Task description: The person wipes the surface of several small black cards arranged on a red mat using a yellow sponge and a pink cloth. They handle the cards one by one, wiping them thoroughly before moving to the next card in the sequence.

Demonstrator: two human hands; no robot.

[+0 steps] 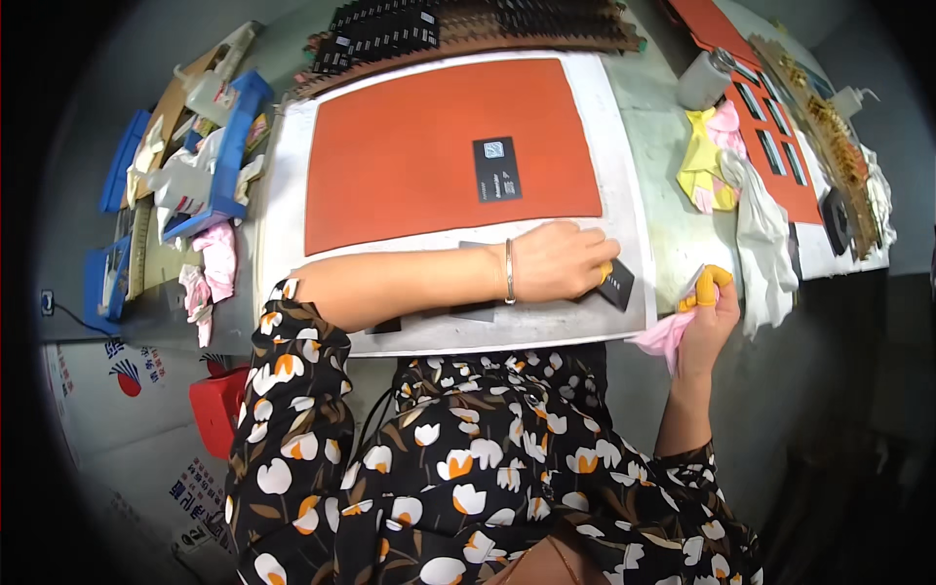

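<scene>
My left forearm reaches across the white board from the left. My left hand (558, 261) is closed at the board's right side, its curled fingers on a small black card (616, 286); a yellow finger cot shows on one finger. Off the board's right edge, my right hand (712, 322) is closed on a pink cloth (666, 337), with yellow cots on its fingers. Another black card (497, 169) lies on the orange mat (409, 146). A dark grey card (476, 312) is partly covered by my left forearm, and a black piece (386, 326) shows below it.
Rows of black cards (390, 34) stand in a rack at the back. At left are blue trays (226, 161) with bottles and cloths. On the right lie yellow cloth (704, 171), white cloth (765, 244), a grey bottle (704, 80) and an orange sheet (770, 146) with dark pieces.
</scene>
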